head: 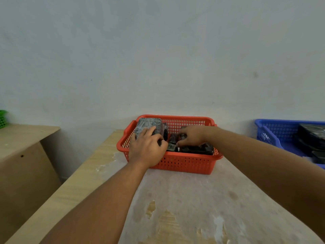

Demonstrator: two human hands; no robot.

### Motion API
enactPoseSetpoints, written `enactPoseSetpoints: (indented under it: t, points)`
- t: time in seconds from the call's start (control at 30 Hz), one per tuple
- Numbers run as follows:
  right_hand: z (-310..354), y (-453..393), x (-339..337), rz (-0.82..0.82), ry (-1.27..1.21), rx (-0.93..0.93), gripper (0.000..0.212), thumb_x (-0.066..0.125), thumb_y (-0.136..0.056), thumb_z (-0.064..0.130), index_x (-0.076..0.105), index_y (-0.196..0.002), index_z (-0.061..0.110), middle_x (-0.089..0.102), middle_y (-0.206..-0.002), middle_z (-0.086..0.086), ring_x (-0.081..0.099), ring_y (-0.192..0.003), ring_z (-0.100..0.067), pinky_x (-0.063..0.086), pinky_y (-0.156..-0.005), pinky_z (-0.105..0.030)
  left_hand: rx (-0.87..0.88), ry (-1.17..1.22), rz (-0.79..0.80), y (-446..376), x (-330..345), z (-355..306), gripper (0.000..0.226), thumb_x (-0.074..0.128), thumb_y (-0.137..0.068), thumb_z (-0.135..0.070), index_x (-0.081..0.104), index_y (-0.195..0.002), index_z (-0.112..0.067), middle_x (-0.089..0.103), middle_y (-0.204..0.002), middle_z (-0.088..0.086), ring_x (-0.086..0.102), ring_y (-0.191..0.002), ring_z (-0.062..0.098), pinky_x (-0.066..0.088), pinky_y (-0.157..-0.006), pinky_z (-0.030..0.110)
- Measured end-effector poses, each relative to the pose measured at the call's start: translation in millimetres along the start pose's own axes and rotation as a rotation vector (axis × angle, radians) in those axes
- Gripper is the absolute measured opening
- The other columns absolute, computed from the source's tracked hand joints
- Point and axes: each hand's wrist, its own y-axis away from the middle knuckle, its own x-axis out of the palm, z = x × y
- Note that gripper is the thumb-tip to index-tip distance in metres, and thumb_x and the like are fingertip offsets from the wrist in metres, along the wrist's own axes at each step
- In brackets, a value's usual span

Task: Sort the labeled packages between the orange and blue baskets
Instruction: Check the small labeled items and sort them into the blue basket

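Note:
An orange basket (186, 164) stands on the table against the wall, holding several dark wrapped packages. My left hand (147, 148) reaches into its left side and grips a grey-black package (149, 123) that leans upright against the back corner. My right hand (192, 135) is inside the basket's middle, fingers pinched on a small dark package (182, 136) above a flat black package (198, 149). The blue basket (274, 131) sits at the right edge with several black packages (311, 136) in it.
The worn wooden table (184, 199) stretches toward me below the baskets. A lower wooden cabinet (22, 147) stands to the left across a gap, with a green basket (2, 118) on its far corner. A pale wall is right behind the baskets.

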Motion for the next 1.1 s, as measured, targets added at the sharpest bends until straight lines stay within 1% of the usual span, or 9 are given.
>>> enactPoseSetpoints:
  t: [0.17, 0.27, 0.33, 0.43, 0.57, 0.73, 0.83, 0.93, 1.1]
  points:
    - [18.4, 10.1, -0.7, -0.111, 0.040, -0.020, 0.053, 0.055, -0.093, 0.050, 0.053, -0.138, 0.022, 0.058, -0.134, -0.006, 0.055, -0.118, -0.025, 0.047, -0.100, -0.045, 0.005, 0.155, 0.082, -1.1, -11.2, 1.9, 0.049, 0.027, -0.091, -0.044, 0.047, -0.136, -0.034, 0.031, -0.157, -0.004, 0.023, -0.145, 0.017, 0.012, -0.116, 0.056]
    - [31.8, 15.4, -0.7, -0.229, 0.001, -0.203, 0.044, 0.064, -0.089, 0.045, 0.059, -0.128, 0.025, 0.065, -0.124, 0.001, 0.060, -0.112, -0.021, 0.048, -0.089, -0.038, -0.074, 0.339, -0.033, -6.4, -25.8, 16.8, 0.050, 0.033, -0.092, -0.038, 0.042, -0.140, -0.030, 0.035, -0.154, -0.004, 0.037, -0.138, 0.019, 0.028, -0.110, 0.057]
    - [40.2, 14.3, 0.1, -0.167, 0.033, -0.238, 0.047, 0.065, -0.088, 0.049, 0.058, -0.129, 0.027, 0.065, -0.126, 0.004, 0.059, -0.114, -0.020, 0.043, -0.097, -0.046, -0.177, 0.239, -0.107, -11.6, -32.1, 34.3, 0.050, 0.034, -0.093, -0.040, 0.041, -0.141, -0.030, 0.037, -0.152, -0.003, 0.037, -0.136, 0.021, 0.032, -0.106, 0.057]
    - [52.3, 3.7, 4.6, -0.072, 0.105, -0.206, 0.047, 0.065, -0.087, 0.053, 0.057, -0.128, 0.030, 0.063, -0.127, 0.007, 0.055, -0.117, -0.021, 0.031, -0.101, -0.053, -0.348, 0.167, 0.093, -13.4, -27.9, 48.7, 0.053, 0.029, -0.095, -0.049, 0.033, -0.145, -0.032, 0.031, -0.152, 0.002, 0.036, -0.134, 0.028, 0.035, -0.103, 0.055]
    - [59.4, -9.2, 6.1, -0.059, 0.086, -0.162, 0.033, 0.064, -0.087, 0.053, 0.060, -0.111, 0.031, 0.064, -0.113, 0.007, 0.057, -0.108, -0.021, 0.033, -0.096, -0.052, -0.338, 0.075, 0.100, -6.0, -14.3, 47.4, 0.059, 0.025, -0.089, -0.056, 0.031, -0.144, -0.034, 0.029, -0.151, 0.004, 0.041, -0.128, 0.031, 0.039, -0.094, 0.050]
    - [60.3, -11.1, 0.9, -0.012, 0.087, -0.112, 0.031, 0.066, -0.086, 0.048, 0.058, -0.108, 0.028, 0.063, -0.109, 0.006, 0.057, -0.102, -0.022, 0.041, -0.094, -0.049, -0.332, 0.064, 0.079, -5.8, -14.7, 47.3, 0.062, 0.024, -0.089, -0.058, 0.030, -0.146, -0.033, 0.028, -0.153, 0.005, 0.041, -0.128, 0.032, 0.040, -0.095, 0.050]
    - [60.9, -10.1, -3.2, -0.032, 0.031, -0.099, 0.031, 0.073, -0.084, 0.042, 0.053, -0.097, 0.022, 0.061, -0.103, 0.001, 0.056, -0.093, -0.021, 0.047, -0.078, -0.035, -0.326, 0.058, 0.069, -5.8, -14.5, 46.5, 0.061, 0.025, -0.091, -0.058, 0.030, -0.146, -0.032, 0.028, -0.152, 0.005, 0.041, -0.128, 0.031, 0.040, -0.094, 0.049]
    - [59.9, -5.7, -5.7, -0.134, -0.060, -0.106, 0.032, 0.076, -0.080, 0.030, 0.044, -0.080, 0.025, 0.052, -0.082, 0.006, 0.053, -0.080, -0.019, 0.037, -0.056, -0.026, -0.330, 0.064, 0.060, -4.8, -14.9, 46.6, 0.060, 0.027, -0.092, -0.057, 0.030, -0.146, -0.032, 0.029, -0.152, 0.005, 0.041, -0.128, 0.031, 0.040, -0.094, 0.049]
    - [42.5, 11.8, -14.4, -0.250, -0.300, -0.166, 0.044, 0.074, -0.078, 0.017, 0.058, -0.118, 0.023, 0.050, -0.083, 0.015, 0.048, -0.070, 0.000, 0.036, -0.056, -0.019, -0.319, 0.071, 0.053, -4.0, -16.2, 44.9, 0.060, 0.028, -0.092, -0.056, 0.031, -0.146, -0.030, 0.031, -0.149, 0.005, 0.042, -0.126, 0.031, 0.041, -0.092, 0.048]
